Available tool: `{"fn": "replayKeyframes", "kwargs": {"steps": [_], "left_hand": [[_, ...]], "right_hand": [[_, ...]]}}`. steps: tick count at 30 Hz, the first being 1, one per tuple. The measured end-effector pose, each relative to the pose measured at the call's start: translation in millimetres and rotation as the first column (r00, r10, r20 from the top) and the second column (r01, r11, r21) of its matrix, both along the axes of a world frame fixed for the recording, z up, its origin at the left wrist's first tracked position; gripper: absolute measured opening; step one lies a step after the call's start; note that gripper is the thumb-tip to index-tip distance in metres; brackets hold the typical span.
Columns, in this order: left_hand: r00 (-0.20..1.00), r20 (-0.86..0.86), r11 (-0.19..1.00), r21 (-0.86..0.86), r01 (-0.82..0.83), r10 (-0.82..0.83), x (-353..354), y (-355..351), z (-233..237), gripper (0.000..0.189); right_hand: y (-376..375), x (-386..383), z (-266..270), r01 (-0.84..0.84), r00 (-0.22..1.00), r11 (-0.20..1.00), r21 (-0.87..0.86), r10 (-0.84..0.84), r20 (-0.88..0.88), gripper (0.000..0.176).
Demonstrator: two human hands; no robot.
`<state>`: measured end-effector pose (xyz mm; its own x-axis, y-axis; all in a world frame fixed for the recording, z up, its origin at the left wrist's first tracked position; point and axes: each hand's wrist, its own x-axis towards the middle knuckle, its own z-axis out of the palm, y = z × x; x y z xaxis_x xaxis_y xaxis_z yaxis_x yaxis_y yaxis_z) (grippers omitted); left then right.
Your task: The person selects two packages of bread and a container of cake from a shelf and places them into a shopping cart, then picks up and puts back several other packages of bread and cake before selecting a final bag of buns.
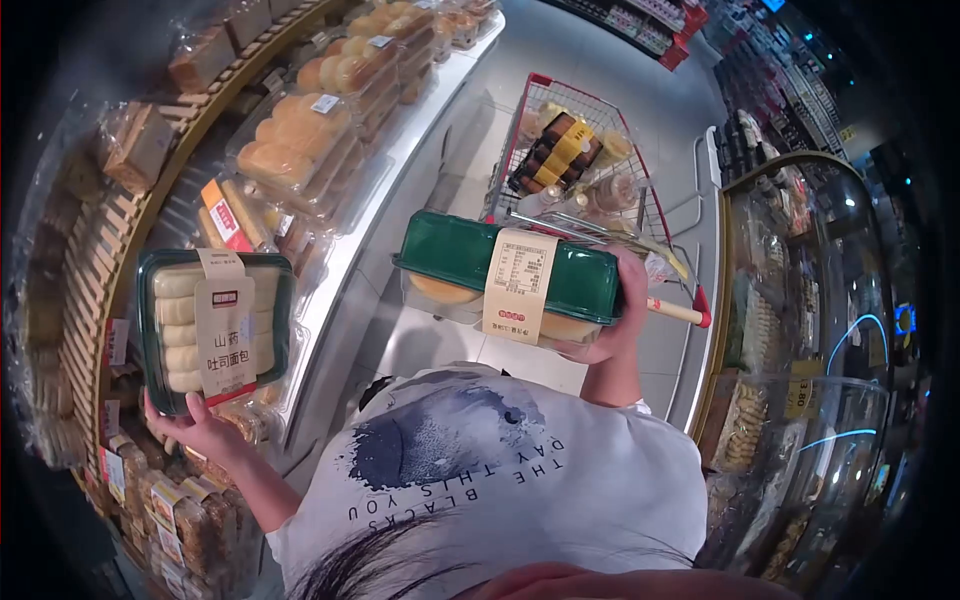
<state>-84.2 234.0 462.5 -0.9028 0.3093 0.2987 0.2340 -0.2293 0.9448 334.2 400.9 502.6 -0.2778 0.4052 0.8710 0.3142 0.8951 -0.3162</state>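
My left hand (200,428) grips the lower edge of a green plastic tray of pale bread rolls (180,330), its clear top and paper band facing me. The tray is held upright beside the bread shelf. In front of my chest, my right hand (625,305) is closed around the right end of a second bread package (450,255). That one has a green base turned up, a beige label band (520,285) around its middle, and bread showing through its clear side. Some right-hand fingers are hidden behind the package.
A shopping cart (650,180) ahead holds a dark box of round baked goods (565,150) and other packages. Clear boxes of buns (295,135) are stacked on the left shelf, with wrapped loaves (140,150) higher up. A curved glass display case (800,300) stands at the right.
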Motion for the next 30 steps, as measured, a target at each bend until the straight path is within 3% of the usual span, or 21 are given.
{"fn": "replayKeyframes", "kwargs": {"steps": [2, 3, 6, 8, 9, 11, 12, 13, 14, 16, 17, 19, 20, 22, 23, 24, 25, 26, 27, 29, 30], "left_hand": [[0.911, -0.413, 0.999, -0.038, -0.039, 0.02, 17.2, 24.2, 10.1, 0.077], [0.78, -0.624, 0.996, -0.035, -0.079, 0.04, 22.4, 35.1, 13.3, 0.09], [0.514, -0.845, 0.985, -0.076, 0.156, -0.147, 43.1, 70.6, 27.5, 0.091], [0.217, -0.969, 0.971, -0.069, 0.227, -0.12, 67.3, 101.5, 45.8, 0.082], [0.114, -0.986, 0.963, -0.09, 0.255, -0.122, 78.2, 115.4, 50.6, 0.075], [-0.07, -0.984, 0.926, -0.18, 0.332, -0.166, 86.9, 133.6, 54.6, 0.051], [-0.165, -0.957, 0.866, -0.288, 0.41, -0.24, 89.5, 141.2, 61.4, 0.043], [-0.238, -0.959, 0.847, -0.253, 0.468, -0.156, 98.6, 163.5, 63.3, 0.042], [-0.298, -0.952, 0.828, -0.218, 0.516, -0.065, 108.7, 178.6, 64.3, 0.04], [-0.305, -0.952, 0.783, -0.197, 0.59, -0.009, 113.1, 200.4, 57.1, 0.044], [-0.312, -0.948, 0.772, -0.155, 0.617, 0.059, 115.4, 213.7, 55.1, 0.047], [-0.304, -0.952, 0.708, -0.189, 0.681, 0.038, 115.6, 237.5, 53.7, 0.051], [-0.285, -0.958, 0.675, -0.186, 0.714, 0.038, 116.8, 252.6, 51.3, 0.052], [-0.12, -0.94, 0.55, -0.286, 0.784, -0.319, 109.1, 285.9, 33.4, 0.06], [-0.029, -0.938, 0.51, -0.213, 0.833, -0.345, 115.4, 302.9, 29.1, 0.066], [0.06, -0.927, 0.466, -0.13, 0.875, -0.37, 125.8, 319.7, 32.1, 0.072], [0.208, -0.799, 0.454, -0.09, 0.886, -0.564, 129.2, 333.3, 24.3, 0.074], [0.324, -0.608, 0.451, -0.065, 0.89, -0.725, 130.2, 346.7, 14.8, 0.076], [0.373, -0.436, 0.438, -0.054, 0.897, -0.819, 130.3, 361.8, 12.4, 0.072], [0.425, -0.048, 0.427, -0.051, 0.903, -0.904, 130.4, 392.7, 8.6, 0.066], [0.425, 0.067, 0.424, -0.031, 0.905, -0.903, 131.8, 406.0, 5.5, 0.064]], "right_hand": [[-11.8, 31.6, -13.7, 0.142, 0.979, 0.984, -0.105, -0.155, -0.129, 0.095], [-10.5, 47.3, -22.3, -0.033, 0.923, 0.968, -0.248, -0.066, -0.38, 0.098], [-8.8, 95.4, -62.1, -0.503, 0.597, 0.764, -0.404, -0.031, -0.802, 0.086], [-7.0, 84.4, -51.0, -0.664, 0.259, 0.693, -0.281, -0.139, -0.956, 0.071], [3.2, 76.2, -36.1, -0.879, -0.03, 0.467, 0.092, 0.138, -0.99, 0.07], [6.8, 89.5, -46.6, -0.879, -0.086, 0.467, 0.094, 0.04, -0.996, 0.064], [5.6, 94.4, -51.9, -0.846, 0.005, 0.525, -0.095, -0.17, -0.985, 0.062], [5.7, 94.4, -50.2, -0.808, 0.08, 0.517, -0.284, -0.381, -0.921, 0.06], [8.0, 93.3, -44.1, -0.902, 0.06, 0.361, -0.237, -0.438, -0.897, 0.061], [18.0, 96.7, -58.0, -0.966, -0.133, 0.25, 0.067, -0.259, -0.957, 0.067], [20.1, 97.5, -61.4, -0.963, -0.189, 0.24, 0.127, -0.257, -0.948, 0.067], [27.0, 94.5, -62.9, -0.945, -0.278, 0.245, 0.218, -0.246, -0.928, 0.071], [30.5, 92.8, -61.9, -0.933, -0.286, 0.302, 0.197, -0.287, -0.914, 0.07], [35.9, 86.8, -56.2, -0.893, -0.316, 0.427, 0.146, -0.361, -0.877, 0.068], [40.4, 87.8, -56.3, -0.826, -0.279, 0.564, -0.017, -0.435, -0.856, 0.063], [42.1, 82.1, -47.2, -0.65, -0.15, 0.72, -0.244, -0.436, -0.887, 0.058], [43.7, 76.4, -38.0, -0.39, -0.038, 0.795, -0.464, -0.518, -0.855, 0.056], [47.0, 72.0, -23.8, -0.081, 0.056, 0.785, -0.615, -0.612, -0.789, 0.056], [45.5, 70.4, -16.8, -0.274, -0.024, 0.879, -0.39, -0.412, -0.911, 0.054], [38.1, 78.7, -27.8, -0.113, 0.02, 0.878, -0.465, -0.466, -0.885, 0.054], [35.5, 77.3, -28.6, -0.005, 0.028, 0.855, -0.518, -0.518, -0.855, 0.054]]}}
